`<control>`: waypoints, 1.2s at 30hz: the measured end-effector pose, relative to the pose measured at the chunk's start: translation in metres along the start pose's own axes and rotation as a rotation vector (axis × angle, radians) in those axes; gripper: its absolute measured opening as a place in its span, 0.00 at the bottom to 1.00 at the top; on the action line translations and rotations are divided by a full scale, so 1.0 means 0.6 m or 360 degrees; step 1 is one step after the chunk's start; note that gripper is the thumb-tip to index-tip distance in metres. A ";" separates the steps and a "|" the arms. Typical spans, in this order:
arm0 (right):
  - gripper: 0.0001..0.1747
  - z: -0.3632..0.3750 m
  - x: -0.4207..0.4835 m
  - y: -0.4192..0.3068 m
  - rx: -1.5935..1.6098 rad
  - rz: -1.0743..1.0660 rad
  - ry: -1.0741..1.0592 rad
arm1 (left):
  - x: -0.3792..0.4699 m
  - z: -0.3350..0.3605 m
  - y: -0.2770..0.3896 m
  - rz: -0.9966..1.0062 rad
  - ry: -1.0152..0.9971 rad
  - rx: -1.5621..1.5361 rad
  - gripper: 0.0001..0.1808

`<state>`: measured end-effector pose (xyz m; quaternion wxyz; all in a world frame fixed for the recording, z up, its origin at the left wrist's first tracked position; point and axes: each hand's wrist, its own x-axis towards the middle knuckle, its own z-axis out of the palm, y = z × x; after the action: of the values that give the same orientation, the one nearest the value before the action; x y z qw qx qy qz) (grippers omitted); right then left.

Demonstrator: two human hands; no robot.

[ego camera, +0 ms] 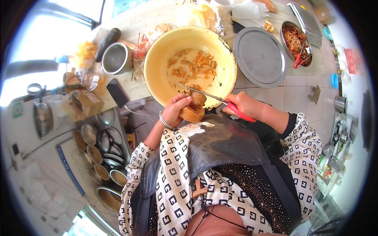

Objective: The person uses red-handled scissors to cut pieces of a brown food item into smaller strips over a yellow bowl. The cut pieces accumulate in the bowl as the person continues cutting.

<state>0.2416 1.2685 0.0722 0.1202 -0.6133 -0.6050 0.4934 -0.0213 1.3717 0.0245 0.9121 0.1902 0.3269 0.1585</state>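
My left hand (174, 109) grips a brown piece of what looks like cooked meat (197, 98), with a thick curled, rind-like part (192, 114) below it. In my right hand (246, 103) is a pair of scissors (236, 111) with red handles. Their metal blades reach left across the top of the meat; how far apart they stand is hard to see. Both hands are at the near rim of a large yellow enamel basin (153, 70), chipped along its edge. Several cut brown pieces (203, 60) lie scattered on the basin's bottom.
Right of the basin is a round grey metal lid (260, 57). Beyond it, a metal bowl (310, 48) holds reddish-brown food and red-handled tongs (297, 60). To the left are a metal pot (116, 58), a smartphone (117, 93) and a cardboard box (87, 101). Plastic bags (203, 14) lie behind.
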 end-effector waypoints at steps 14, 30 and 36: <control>0.42 -0.040 -0.010 -0.010 -0.0460 -0.0168 0.0204 | 0.003 0.021 0.068 0.0046 0.0181 0.0915 0.11; 0.23 -0.039 0.007 0.018 0.0235 0.0088 -0.0144 | -0.003 0.042 0.070 0.0219 0.0232 0.1182 0.20; 0.25 -0.064 0.002 0.023 0.0313 -0.0079 -0.0588 | 0.006 0.012 0.082 0.0040 -0.0170 0.0900 0.39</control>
<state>0.2790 1.2836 0.0800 0.0785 -0.4826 -0.5806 0.6511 -0.0222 1.4147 0.0500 0.8367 0.4490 0.3073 0.0623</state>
